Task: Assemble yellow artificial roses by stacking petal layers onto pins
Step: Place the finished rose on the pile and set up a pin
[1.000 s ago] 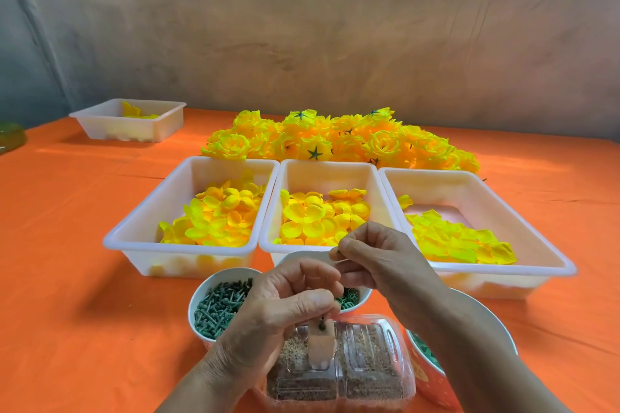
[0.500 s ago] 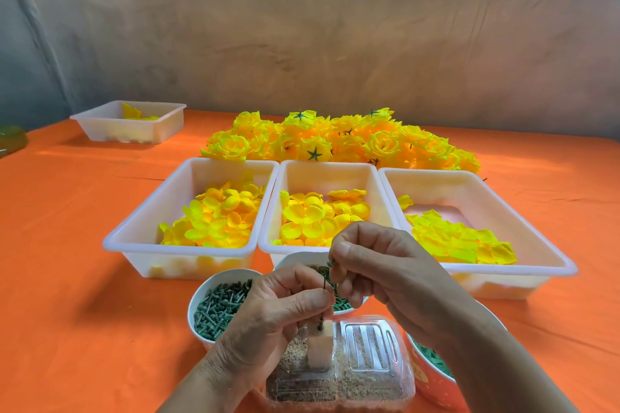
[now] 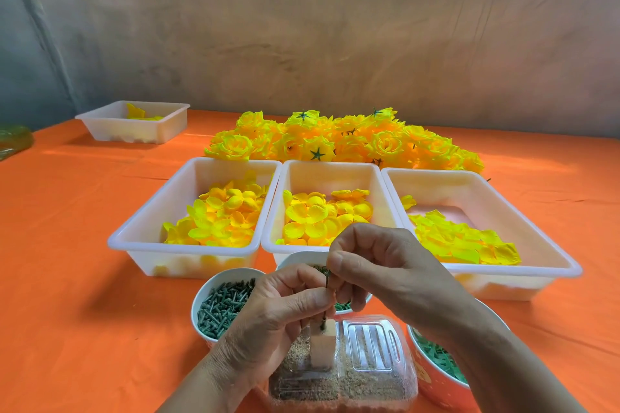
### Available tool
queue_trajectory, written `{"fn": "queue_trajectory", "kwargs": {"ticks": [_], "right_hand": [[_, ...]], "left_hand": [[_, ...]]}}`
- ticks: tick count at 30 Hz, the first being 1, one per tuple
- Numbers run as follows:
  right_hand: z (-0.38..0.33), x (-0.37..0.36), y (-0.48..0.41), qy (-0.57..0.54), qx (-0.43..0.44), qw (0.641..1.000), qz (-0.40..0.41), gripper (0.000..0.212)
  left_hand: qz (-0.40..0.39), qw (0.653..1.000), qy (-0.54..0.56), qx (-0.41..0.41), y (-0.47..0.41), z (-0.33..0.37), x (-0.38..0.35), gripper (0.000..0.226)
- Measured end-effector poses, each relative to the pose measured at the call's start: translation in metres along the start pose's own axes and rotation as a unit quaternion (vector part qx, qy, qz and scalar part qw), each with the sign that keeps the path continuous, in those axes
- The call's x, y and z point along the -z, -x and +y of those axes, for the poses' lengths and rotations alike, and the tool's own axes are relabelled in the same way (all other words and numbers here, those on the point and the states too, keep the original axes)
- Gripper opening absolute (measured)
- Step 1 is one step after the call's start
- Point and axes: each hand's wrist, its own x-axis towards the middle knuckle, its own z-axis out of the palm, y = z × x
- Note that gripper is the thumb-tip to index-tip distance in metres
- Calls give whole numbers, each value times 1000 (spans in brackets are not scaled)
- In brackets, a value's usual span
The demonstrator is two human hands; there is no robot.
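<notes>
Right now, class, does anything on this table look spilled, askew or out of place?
Nothing looks spilled or damaged. There are two small oddities: one petal lies apart from the heap in the right tray, and a small tray sits alone at the far left, away from the others.

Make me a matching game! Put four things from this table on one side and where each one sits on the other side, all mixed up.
Things:
1. pile of finished roses
2. small white tray
3. bowl of grey-green pegs
4. clear plastic box

Places:
a. far left, all alone
b. behind the three big trays
c. nearest the person, bottom middle
d. just in front of those trays, on the left

Pairs: 1-b, 2-a, 3-d, 4-c
</notes>
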Motion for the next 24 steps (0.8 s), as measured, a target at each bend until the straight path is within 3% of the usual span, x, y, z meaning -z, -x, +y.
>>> {"fn": "queue_trajectory", "kwargs": {"ticks": [7, 24], "right_hand": [[-8, 0, 1, 127, 59, 990, 13, 15], [-2, 0, -4, 72, 28, 997, 10, 16]], "left_hand": [[-19, 1000, -7, -11, -1, 0, 1, 34], [-20, 1000, 1, -1, -1, -1, -1, 34]]}}
